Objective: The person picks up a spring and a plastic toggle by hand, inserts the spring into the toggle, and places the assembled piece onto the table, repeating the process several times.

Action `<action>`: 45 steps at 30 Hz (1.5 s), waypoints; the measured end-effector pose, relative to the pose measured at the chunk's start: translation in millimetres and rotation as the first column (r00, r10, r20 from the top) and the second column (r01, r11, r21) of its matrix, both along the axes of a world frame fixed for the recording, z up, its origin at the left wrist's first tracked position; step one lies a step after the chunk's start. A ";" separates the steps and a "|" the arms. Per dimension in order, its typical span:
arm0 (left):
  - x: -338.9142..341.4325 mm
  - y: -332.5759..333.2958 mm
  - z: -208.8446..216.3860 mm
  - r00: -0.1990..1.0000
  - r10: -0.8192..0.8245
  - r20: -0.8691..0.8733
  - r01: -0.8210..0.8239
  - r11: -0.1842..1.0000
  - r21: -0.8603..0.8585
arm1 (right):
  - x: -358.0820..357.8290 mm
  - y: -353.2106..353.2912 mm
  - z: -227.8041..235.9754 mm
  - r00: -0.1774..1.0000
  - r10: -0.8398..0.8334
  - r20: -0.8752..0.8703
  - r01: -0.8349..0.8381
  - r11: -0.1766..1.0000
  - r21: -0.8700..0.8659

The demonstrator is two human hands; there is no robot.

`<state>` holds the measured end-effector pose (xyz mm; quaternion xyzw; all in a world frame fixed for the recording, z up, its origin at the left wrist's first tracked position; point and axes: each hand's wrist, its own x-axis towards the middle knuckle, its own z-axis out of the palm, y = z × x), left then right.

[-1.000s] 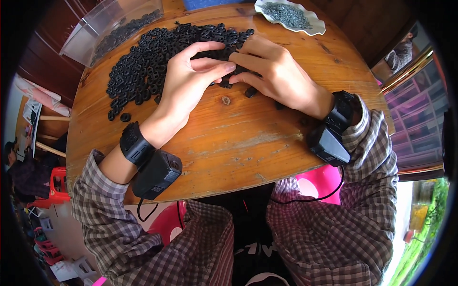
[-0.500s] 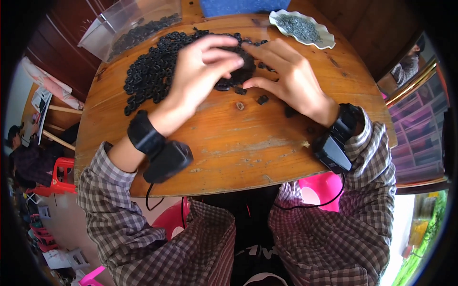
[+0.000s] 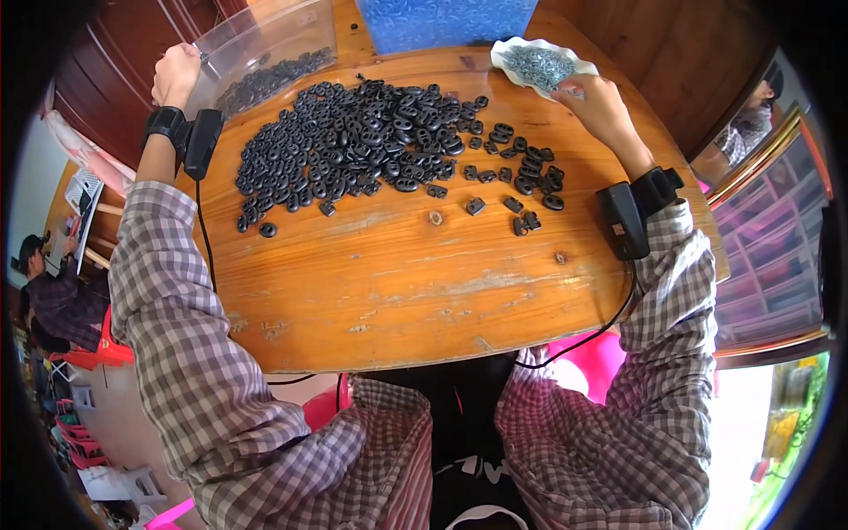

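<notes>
My left hand [image 3: 177, 76] is closed at the left end of a clear plastic bin [image 3: 272, 44], its fingers curled on the bin's edge and partly hidden. Small black parts [image 3: 281, 78] lie in the bin. At the far right, my right hand [image 3: 594, 108] pinches the near rim of a white wavy-edged dish [image 3: 503, 64]; its fingertips partly hide that rim. Small silvery metal springs [image 3: 534, 65] fill the dish. Between my hands spreads a large heap of black oval plastic pieces with holes [image 3: 344, 132], and smaller black blocks [image 3: 475, 206] lie to its right.
A blue bin [image 3: 446, 26] stands at the table's far edge. The wooden table [image 3: 397, 291] has a worn near edge. Black devices with cables are strapped to both my wrists. Another person [image 3: 62, 296] sits at the far left; a reflecting panel [image 3: 764, 238] stands at right.
Both hands have left the heap's middle. The left went left to the clear bin, the right went right to the dish. Several black pieces now lie spread where my right hand was.
</notes>
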<state>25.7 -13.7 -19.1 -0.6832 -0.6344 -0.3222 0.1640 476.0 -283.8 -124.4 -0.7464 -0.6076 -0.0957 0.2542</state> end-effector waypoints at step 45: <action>152.7 -195.5 -73.3 0.458 -0.886 -0.076 0.716 0.419 -0.559 | 48.2 23.3 -17.9 0.988 0.138 0.070 -0.155 0.910 0.385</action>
